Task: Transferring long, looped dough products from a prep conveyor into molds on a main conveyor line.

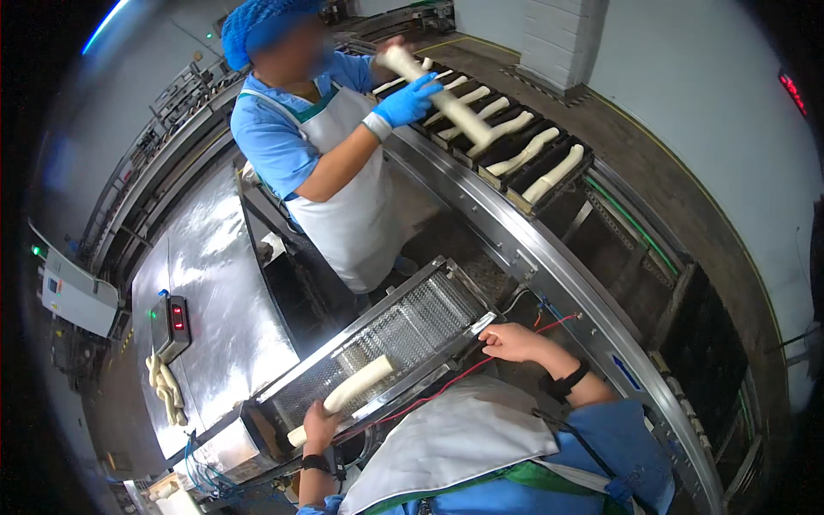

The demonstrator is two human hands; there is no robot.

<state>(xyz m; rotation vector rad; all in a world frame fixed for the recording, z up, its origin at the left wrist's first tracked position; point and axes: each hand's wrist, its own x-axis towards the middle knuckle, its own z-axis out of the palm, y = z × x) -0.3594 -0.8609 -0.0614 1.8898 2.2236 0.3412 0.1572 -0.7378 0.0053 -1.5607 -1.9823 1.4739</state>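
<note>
Left hand [318,426] gripped a long dough roll [360,383] on the mesh conveyor [433,309] beneath; whether the right hand [515,343] held anything was unclear. This roll was not yet panned; dark pans [524,204] well beyond already carried others.

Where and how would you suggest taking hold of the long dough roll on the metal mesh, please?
I'd cradle the dough roll from above, wrapping its rounded sides: left hand where it is, toward the lower left, and right hand near the exposed upper-right end. It is long and lies lengthwise along the metal mesh, so two spread grips should limit sagging.
</note>
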